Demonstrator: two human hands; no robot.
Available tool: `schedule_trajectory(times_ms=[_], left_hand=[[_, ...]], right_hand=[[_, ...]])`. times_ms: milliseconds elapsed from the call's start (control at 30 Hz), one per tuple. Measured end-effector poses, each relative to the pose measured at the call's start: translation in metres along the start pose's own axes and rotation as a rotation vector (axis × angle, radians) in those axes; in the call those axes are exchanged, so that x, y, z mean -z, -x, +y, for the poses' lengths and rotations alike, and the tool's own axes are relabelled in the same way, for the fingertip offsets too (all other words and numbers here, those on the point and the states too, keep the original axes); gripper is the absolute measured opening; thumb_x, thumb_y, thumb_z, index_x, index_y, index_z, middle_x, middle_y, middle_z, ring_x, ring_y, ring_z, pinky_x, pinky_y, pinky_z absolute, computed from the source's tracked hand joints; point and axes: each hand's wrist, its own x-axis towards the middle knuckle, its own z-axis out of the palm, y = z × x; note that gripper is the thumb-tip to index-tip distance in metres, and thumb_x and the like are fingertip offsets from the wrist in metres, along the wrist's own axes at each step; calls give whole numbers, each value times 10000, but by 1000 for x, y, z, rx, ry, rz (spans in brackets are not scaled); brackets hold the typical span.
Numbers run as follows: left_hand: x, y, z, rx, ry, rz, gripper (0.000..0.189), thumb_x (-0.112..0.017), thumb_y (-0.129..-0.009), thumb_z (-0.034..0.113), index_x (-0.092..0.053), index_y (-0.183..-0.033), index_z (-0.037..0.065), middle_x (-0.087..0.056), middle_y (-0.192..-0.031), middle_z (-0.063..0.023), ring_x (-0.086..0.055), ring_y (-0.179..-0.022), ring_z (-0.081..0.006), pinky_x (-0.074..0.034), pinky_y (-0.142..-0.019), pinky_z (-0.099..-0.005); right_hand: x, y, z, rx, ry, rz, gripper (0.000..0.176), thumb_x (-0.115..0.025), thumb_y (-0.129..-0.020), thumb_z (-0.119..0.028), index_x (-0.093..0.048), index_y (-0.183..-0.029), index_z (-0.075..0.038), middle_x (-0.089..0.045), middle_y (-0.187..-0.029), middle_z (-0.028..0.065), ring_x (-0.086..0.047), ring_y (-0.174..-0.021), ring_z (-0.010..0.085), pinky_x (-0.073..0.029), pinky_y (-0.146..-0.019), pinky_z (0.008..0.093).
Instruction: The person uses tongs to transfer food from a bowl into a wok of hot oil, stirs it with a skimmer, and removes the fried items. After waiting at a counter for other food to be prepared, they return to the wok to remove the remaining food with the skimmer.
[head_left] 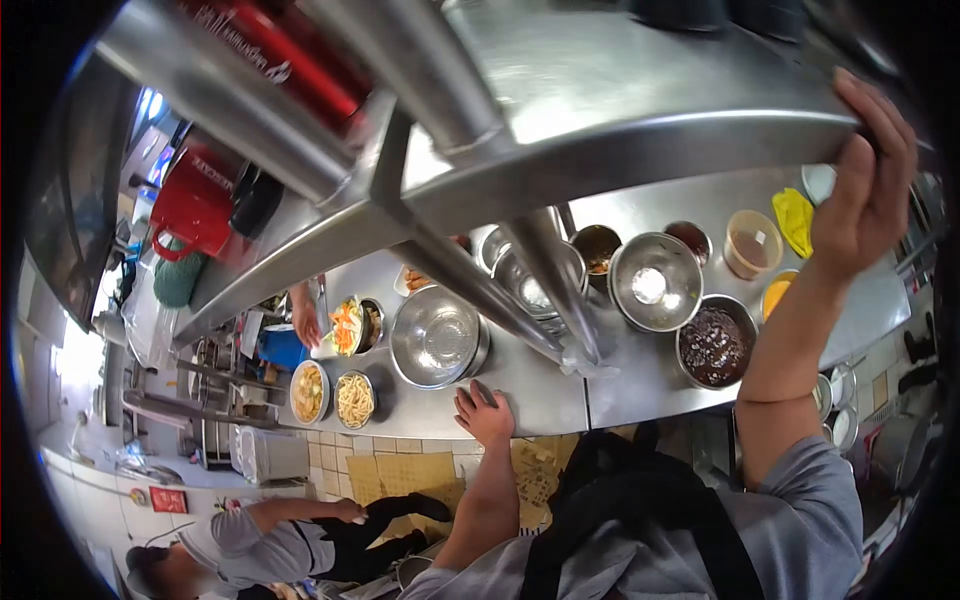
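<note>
My left hand point(485, 412) rests at the front edge of the steel table point(540, 400), fingers apart, just below a large empty steel bowl point(436, 337). Raised at the upper right, my right hand point(868, 175) holds the edge of the steel shelf point(650, 150), its fingers on top and thumb against the rim. Beneath that arm stand a pot of dark sauce point(716, 342), another steel bowl point(655, 282) and a plastic tub point(752, 245). Left of the large bowl are a bowl of pale strips point(355, 399) and a bowl of mixed food point(309, 391).
A co-worker's hand point(306, 318) is beside a dish of orange and green vegetables point(346, 325). Another person point(250, 540) is at the lower left. Steel posts point(480, 290) cross the view. A red mug point(195, 200) and a yellow cloth point(793, 222) are also visible.
</note>
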Motion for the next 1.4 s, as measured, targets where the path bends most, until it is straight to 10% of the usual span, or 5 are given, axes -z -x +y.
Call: schedule_trajectory(times_ms=[400, 833, 1033, 1167, 1400], left_hand=[[-4, 2, -12, -542, 552, 109, 190, -476, -813, 134, -580, -881, -8, -562, -916, -203, -568, -818, -280, -456, -668, -372], [39, 90, 205, -1432, 799, -1377, 355, -438, -896, 217, -418, -614, 3, -323, -492, -50, -337, -477, -110, -306, -454, -303], [52, 123, 227, -1586, 867, -1252, 261, -527, -831, 168, -476, -655, -17, -380, -513, -88, -386, -505, -100, -359, -488, -276], [44, 153, 206, -1789, 720, -1418, 145, -553, -813, 164, -526, -871, 34, -533, -663, -39, -488, -590, -103, -423, -576, -252], [-59, 152, 172, -2165, -264, -1489, 223, -613, -792, 240, -586, -895, 44, -628, -792, -97, -602, -746, -173, -461, -693, -292]], right_hand=[[0, 1, -22, -266, -92, 261, 98, -592, -651, -92, -581, -733, -145, -567, -819, -26, -520, -873, 172, -259, -904, 364], [61, 2, -43, -251, -233, -4, 107, -525, -770, -108, -587, -845, -65, -587, -876, 26, -555, -894, 201, -405, -804, 317], [180, 202, -204, -1395, -86, -531, 270, -454, -877, -268, -577, -767, -53, -552, -651, 88, -547, -602, 146, -431, -567, 276], [265, 377, -447, -2268, 588, -126, 185, -489, -785, -193, -623, -810, -67, -635, -686, 56, -610, -677, 155, -465, -658, 299], [288, 377, -532, -2284, 860, -279, 251, -482, -764, -234, -614, -842, -36, -610, -876, 191, -577, -847, 347, -459, -723, 427]])
